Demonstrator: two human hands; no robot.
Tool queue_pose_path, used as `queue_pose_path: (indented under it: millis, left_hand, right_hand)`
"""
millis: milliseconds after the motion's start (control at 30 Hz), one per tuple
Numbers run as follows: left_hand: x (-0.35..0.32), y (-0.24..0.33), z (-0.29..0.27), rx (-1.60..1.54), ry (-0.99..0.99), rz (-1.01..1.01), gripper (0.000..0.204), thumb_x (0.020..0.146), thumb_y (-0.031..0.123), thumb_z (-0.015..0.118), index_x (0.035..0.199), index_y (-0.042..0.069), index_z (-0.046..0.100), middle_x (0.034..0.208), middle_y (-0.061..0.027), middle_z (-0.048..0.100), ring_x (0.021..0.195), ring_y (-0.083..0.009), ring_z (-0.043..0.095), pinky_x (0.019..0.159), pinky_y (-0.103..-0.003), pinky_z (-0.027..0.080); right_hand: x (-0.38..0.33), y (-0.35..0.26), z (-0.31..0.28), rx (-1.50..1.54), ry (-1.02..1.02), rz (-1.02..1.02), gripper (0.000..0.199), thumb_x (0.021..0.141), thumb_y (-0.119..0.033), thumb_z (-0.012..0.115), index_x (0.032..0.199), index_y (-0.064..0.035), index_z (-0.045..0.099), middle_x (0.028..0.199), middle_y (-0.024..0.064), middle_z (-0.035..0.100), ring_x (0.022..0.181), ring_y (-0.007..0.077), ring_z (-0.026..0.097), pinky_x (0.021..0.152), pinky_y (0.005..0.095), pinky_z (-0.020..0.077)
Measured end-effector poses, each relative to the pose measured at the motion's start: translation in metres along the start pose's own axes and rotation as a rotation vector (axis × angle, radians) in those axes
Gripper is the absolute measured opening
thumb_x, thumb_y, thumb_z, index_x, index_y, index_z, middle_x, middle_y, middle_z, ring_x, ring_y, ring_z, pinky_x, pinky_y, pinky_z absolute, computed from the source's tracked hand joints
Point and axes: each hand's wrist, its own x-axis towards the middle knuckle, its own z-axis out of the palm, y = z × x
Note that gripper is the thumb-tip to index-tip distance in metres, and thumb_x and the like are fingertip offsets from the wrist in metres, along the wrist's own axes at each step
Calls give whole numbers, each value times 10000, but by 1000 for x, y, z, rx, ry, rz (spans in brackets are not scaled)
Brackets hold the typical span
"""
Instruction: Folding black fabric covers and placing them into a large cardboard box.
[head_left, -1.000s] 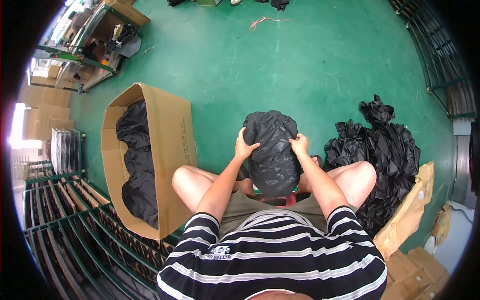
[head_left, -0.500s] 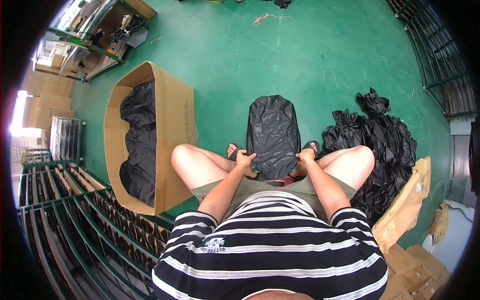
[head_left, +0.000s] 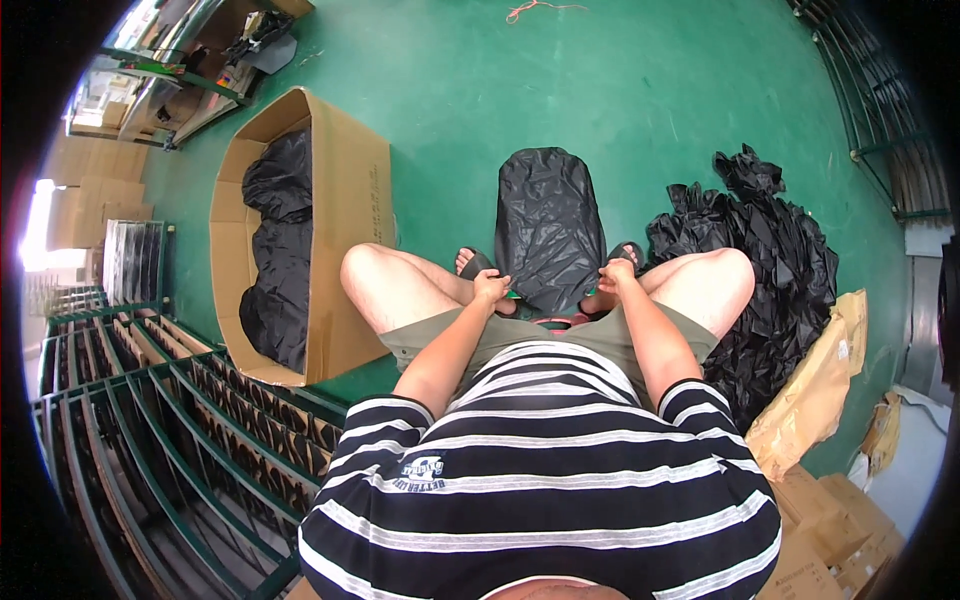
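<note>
Between my bent legs lies a long, bulky bundle in a black plastic bag (head_left: 549,225), its surface wrinkled and its far end rounded. Closed fingers of my left hand (head_left: 491,286) grip the bag's near left edge. My right hand (head_left: 616,277) does the same at the near right edge. Small bits of green show beside both hands; I cannot make out what they are. What fills the bag is hidden.
An open cardboard box (head_left: 350,230) on the left holds several black bundles (head_left: 281,250). Crumpled black plastic bags (head_left: 765,260) pile up on the right, beside brown wrapping paper (head_left: 815,390). Green metal racks (head_left: 180,440) stand lower left, cartons (head_left: 820,530) lower right.
The whole view has shifted, so the floor things sit higher in the picture. The bag's near end now looks narrower between my hands, which keep to its two sides.
</note>
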Motion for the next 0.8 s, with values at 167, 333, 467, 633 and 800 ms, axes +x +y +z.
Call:
queue_pose_path:
  millis: [167, 333, 467, 633, 800]
  left_hand:
    - [8, 2, 10, 206, -49, 255, 348, 760, 51, 725, 1040, 3, 524, 711, -107, 653, 631, -174, 634, 589, -307, 516]
    - [24, -24, -5, 375, 34, 360, 342, 682, 99, 758, 956, 38, 563, 722, -99, 661, 707, -207, 658, 667, -342, 522]
    - [8, -10, 3, 566, 120, 415, 378, 689, 102, 748, 1000, 63, 537, 738, -103, 667, 757, -261, 663, 774, -366, 507]
    - [-30, 16, 5, 628, 77, 389, 433, 722, 42, 695, 1106, 74, 498, 879, -149, 649, 881, -313, 635, 830, -387, 485]
    - [-63, 38, 17, 1022, 69, 1132, 755, 660, -47, 614, 1366, 121, 405, 1334, -214, 393, 1245, -379, 384, 1038, -454, 330]
  right_hand:
    - [21, 35, 7, -617, 660, -858, 430, 735, -4, 638, 1132, -137, 541, 978, 124, 608, 902, 323, 601, 815, 445, 502]
    - [-116, -9, 23, -955, 209, -1009, 639, 703, -217, 714, 1273, -60, 472, 1354, 212, 417, 1190, 399, 447, 984, 459, 402]
    - [-105, 18, 27, -1329, -31, -773, 1143, 643, -289, 818, 1500, -158, 74, 1516, 276, -72, 1380, 425, 209, 1097, 475, 292]
    - [-123, 21, 27, -1595, -62, -614, 1065, 714, -336, 779, 1483, -419, 47, 1495, 317, -143, 1331, 488, 277, 1054, 486, 312]
    - [-134, 7, 34, -1774, -112, -503, 1008, 745, -406, 744, 1476, -445, 51, 1484, 345, -134, 1328, 455, 314, 1032, 502, 314]
